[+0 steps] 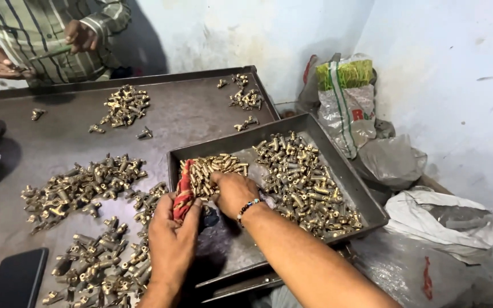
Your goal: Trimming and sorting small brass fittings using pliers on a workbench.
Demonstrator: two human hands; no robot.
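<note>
The bundle (185, 191), a red cloth wrapped around a stack of small brass pins, stood at the near left corner of the tray (366, 197), gripped from below by the left hand (172, 242). The right hand (233, 193) lay just beside it inside the tray, fingers curled over a neat row of pins (215, 168); whether it pinched any could not be told. The pins looked hard, smooth and light singly, but dense in a bunch and apt to slide out, so the soft cloth seemed the best place to hold, squeezed around the middle. Farther right in the tray lay a loose heap of fittings (303, 179). Left of the tray, on the dark surface (189, 108), larger valve parts (81, 191) were scattered. Beyond the tray's far corner another person's hands (81, 35) worked.
</note>
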